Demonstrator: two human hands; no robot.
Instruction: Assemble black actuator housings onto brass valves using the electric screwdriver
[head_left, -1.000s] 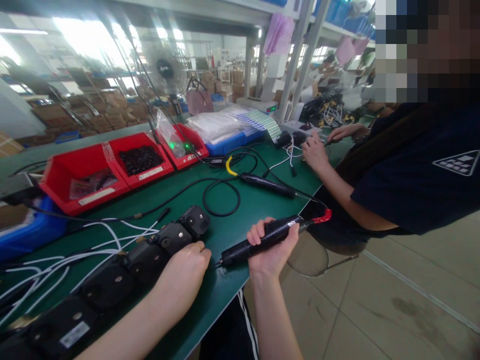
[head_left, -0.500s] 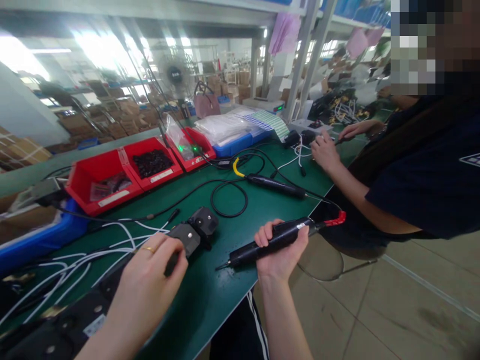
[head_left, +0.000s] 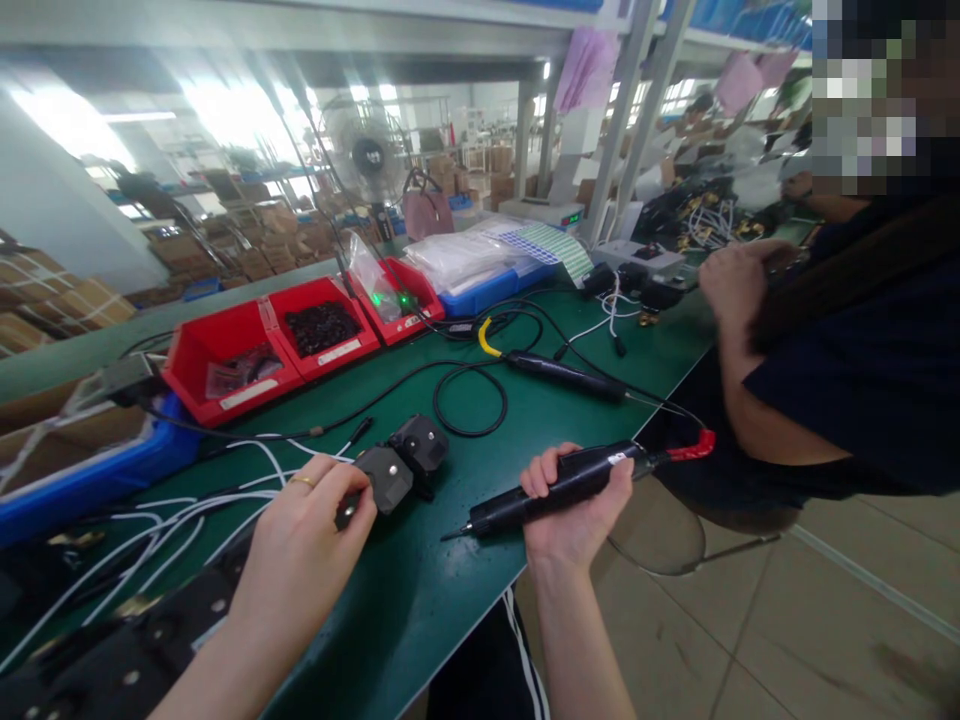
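A glossy black electric screwdriver (head_left: 562,484), slim bit bare, crosses the near edge of the desk (head_left: 405,620), gripped by the right hand (head_left: 574,530); the left hand (head_left: 300,535), fingers curled, partly hides a row of matte black housings (head_left: 388,482); whether it grips one, I cannot tell; white cables (head_left: 217,503) tangle behind; red bins (head_left: 191,370) stand toward the far edge.

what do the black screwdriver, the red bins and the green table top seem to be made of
Screwdriver: body probably glossy plastic, by its highlights; thin bit looks like metal, by its grey sheen. Red bins: likely moulded plastic, with smooth, evenly coloured walls. Green table top: smooth with a soft sheen; perhaps rubber mat or laminate, can't tell which.
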